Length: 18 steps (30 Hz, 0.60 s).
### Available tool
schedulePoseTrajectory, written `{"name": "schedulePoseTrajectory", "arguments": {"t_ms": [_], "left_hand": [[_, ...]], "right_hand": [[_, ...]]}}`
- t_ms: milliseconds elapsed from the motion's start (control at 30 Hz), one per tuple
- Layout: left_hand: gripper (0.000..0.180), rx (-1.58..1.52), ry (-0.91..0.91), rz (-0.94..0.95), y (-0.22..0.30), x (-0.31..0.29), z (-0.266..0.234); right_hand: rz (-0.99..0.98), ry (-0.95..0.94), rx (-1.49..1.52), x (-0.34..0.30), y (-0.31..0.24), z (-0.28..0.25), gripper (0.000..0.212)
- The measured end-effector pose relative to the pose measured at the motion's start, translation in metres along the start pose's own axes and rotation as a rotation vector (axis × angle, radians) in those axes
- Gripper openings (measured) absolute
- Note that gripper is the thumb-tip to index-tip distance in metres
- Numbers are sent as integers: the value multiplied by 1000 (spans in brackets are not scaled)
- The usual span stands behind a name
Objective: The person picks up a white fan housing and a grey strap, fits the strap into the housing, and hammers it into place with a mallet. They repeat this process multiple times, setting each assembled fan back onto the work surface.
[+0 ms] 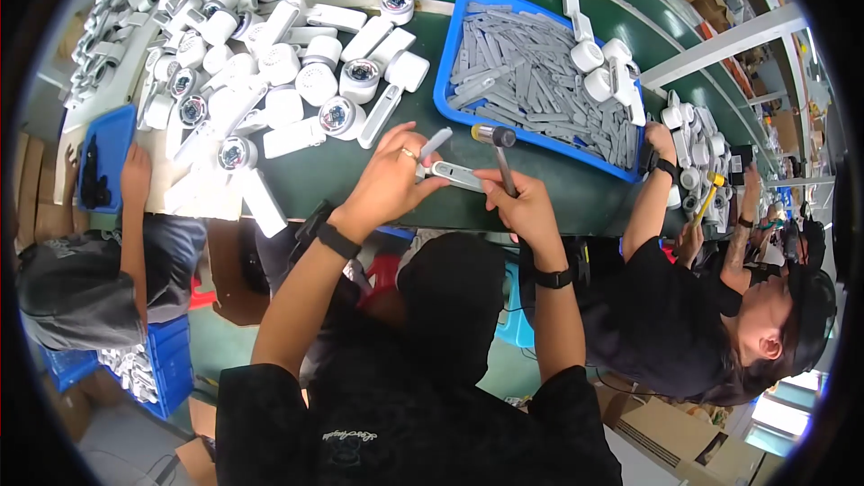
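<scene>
My left hand (387,182) is closed, thumb and fingers around one end of a white handle-shaped part (461,176) with a grey inlay. A loose light-grey strip (436,141) sticks up from between the same fingers. My right hand (529,209) is closed on a small hammer (509,171), whose yellow-and-black head (493,135) points up and away from me. The right fingertips meet the other end of the white part. Just beyond my left hand lie white units with round lens-like ends (341,117). My palms hide part of what they grip.
A blue tray (444,81) full of grey strips stands beyond my right hand, several white units on its right rim. A large pile of white units (279,63) covers the left of the green bench (360,189). Co-workers sit on both sides; one holds a yellow hammer (711,193).
</scene>
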<state>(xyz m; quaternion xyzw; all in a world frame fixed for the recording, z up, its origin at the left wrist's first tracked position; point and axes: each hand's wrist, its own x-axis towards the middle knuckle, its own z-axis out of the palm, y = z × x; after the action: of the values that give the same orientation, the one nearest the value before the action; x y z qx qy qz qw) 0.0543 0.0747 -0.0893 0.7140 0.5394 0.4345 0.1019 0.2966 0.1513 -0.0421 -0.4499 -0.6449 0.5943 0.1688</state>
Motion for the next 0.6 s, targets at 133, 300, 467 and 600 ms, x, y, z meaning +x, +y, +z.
{"name": "schedulePoseTrajectory", "arguments": {"t_ms": [133, 300, 467, 600], "left_hand": [[57, -12, 52, -4, -3, -4, 5], [50, -36, 84, -53, 11, 4, 1], [47, 5, 121, 141, -1, -1, 7], [49, 90, 44, 244, -4, 2, 0]], "right_hand": [[-41, 31, -112, 8, -6, -1, 20], [68, -31, -135, 17, -13, -10, 21], [85, -68, -134, 19, -12, -11, 21], [186, -43, -60, 16, -19, -6, 23]]}}
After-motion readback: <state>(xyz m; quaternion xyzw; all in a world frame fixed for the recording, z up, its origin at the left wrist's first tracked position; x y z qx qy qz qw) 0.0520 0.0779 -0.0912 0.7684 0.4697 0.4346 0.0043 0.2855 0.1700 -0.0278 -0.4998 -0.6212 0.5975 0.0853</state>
